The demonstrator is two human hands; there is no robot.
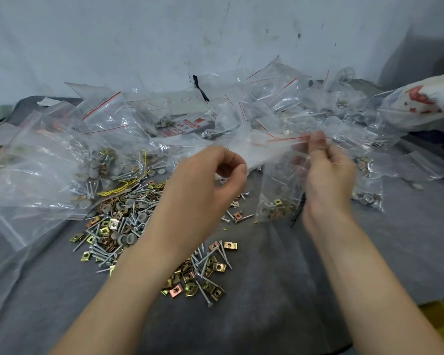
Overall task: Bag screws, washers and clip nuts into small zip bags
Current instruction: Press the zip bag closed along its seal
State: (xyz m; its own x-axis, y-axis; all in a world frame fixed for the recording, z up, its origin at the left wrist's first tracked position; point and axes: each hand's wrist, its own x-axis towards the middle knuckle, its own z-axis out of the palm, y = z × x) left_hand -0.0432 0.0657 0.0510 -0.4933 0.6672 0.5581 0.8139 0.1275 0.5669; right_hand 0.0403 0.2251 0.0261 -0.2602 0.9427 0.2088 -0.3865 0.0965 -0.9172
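The right hand (326, 170) pinches the mouth of a small clear plastic zip bag (274, 196), part-filled, hanging over the grey cloth (280, 278). The left hand (210, 175) curls alongside, grip unclear. Sealing seems next: press along the strip.

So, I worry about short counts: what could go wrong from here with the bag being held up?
The small zip bag hangs from the right hand, which pinches its red zip strip; whether the mouth is sealed is unclear, so its clip nuts might spill. Dropped parts would land among the loose pile on the grey cloth and be hard to recount.
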